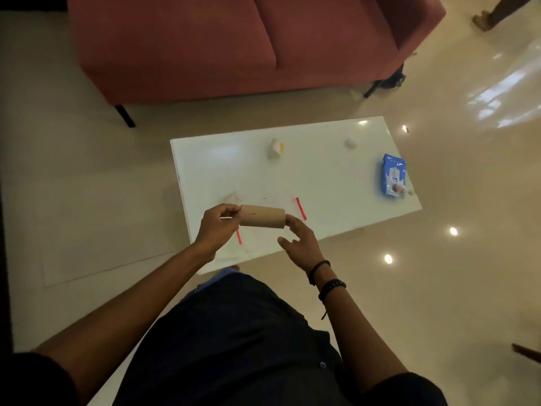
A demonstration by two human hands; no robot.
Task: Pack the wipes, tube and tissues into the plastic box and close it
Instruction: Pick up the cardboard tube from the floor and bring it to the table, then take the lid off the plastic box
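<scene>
A brown cardboard tube (263,218) is held level over the near left part of the white table (322,183). My left hand (218,227) grips its left end. My right hand (297,240) has its fingers spread, with one fingertip against the tube's right end. Under the tube lies a clear plastic box (272,200), hard to make out, with red clips (301,208) on two sides. A blue pack of wipes (393,178) lies at the table's right end. A white tissue (232,197) sits just beyond my left hand, and a crumpled one (350,143) lies far right.
A small white and yellow object (275,148) lies at the far middle of the table. A red sofa (234,45) stands beyond the table on a glossy cream floor. A chair leg (486,20) shows at the top right.
</scene>
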